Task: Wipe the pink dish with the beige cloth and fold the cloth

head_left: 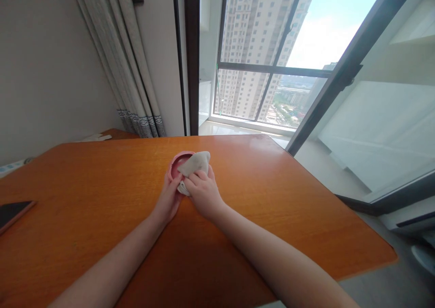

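Observation:
A round pink bowl (173, 163) is tilted over the middle of the wooden table, its hollow side facing up. My left hand (169, 194) grips its near left rim, with the thumb over the edge. A pale grey-white cloth (197, 162) is bunched in my right hand (203, 190), whose fingers curl round it. The cloth lies across the bowl's right side and covers part of the inside. Part of the cloth also shows below, between the two hands. Whether the bowl touches the table cannot be made out.
The wooden table (112, 190) fills the lower view, its right edge running diagonally. A dark flat object with a reddish rim (15, 213), like a phone or tablet, lies at the far left. Behind the table are a grey curtain (125, 58) and a framed window (272, 67).

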Tool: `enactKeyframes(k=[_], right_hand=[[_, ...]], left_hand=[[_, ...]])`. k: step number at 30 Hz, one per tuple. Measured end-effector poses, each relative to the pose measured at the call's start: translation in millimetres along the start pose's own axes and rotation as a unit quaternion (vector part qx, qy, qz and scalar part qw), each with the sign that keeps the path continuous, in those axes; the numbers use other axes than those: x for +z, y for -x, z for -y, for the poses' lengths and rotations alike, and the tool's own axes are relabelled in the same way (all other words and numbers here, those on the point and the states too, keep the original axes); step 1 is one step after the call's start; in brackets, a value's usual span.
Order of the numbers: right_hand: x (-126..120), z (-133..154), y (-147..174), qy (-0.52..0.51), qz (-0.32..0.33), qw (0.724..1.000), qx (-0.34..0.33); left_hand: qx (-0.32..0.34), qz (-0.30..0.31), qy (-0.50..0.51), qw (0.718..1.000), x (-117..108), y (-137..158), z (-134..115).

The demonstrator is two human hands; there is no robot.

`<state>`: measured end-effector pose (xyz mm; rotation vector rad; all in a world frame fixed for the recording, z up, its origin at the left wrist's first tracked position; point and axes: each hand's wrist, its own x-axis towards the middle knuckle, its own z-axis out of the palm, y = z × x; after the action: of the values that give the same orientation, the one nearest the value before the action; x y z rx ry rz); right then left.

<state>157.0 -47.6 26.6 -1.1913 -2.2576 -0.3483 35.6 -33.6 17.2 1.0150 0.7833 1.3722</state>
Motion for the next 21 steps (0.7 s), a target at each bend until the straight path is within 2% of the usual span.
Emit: enactKeyframes(k=[2, 4, 7, 9, 11, 14, 16, 18, 21], right_hand=[[2.2, -4.6, 0.5, -0.012, 0.001, 1.000, -0.014], [2.2, -18.6, -0.9, -0.026, 0.023, 0.998, -0.058], [0.9, -42.6, -4.4, -0.023, 0.052, 0.990, -0.129], [1.5, -48.8, -4.8, -0.006, 0.058, 0.989, -0.133], [3.9, -43.0, -2.6, 0.009, 0.059, 0.992, -0.108], [8.3, -22.6, 2.3, 0.007, 0.042, 0.998, -0.051], [8.8, -13.8, 3.7, -0.003, 0.028, 0.999, -0.026], [6.3, -15.2, 2.6, -0.014, 0.035, 0.998, -0.048], [0.4, -30.6, -1.5, -0.022, 0.062, 0.989, -0.129]], left_hand=[[0.044, -0.029, -0.062, 0.997, -6.5, -2.3, 0.5], [0.082, -0.061, -0.168, 0.980, -18.0, -8.7, 0.8], [0.108, -0.046, -0.294, 0.949, -30.6, -17.2, -0.5], [0.097, -0.032, -0.315, 0.943, -29.9, -16.9, -0.1], [0.093, -0.057, -0.307, 0.946, -22.8, -11.7, 2.4], [0.134, -0.113, -0.301, 0.937, -10.9, -2.2, 6.7], [0.164, -0.117, -0.308, 0.930, -9.0, -0.1, 6.3], [0.183, -0.101, -0.323, 0.923, -13.9, -3.0, 2.8], [0.203, -0.062, -0.360, 0.909, -27.6, -12.1, -4.6]])
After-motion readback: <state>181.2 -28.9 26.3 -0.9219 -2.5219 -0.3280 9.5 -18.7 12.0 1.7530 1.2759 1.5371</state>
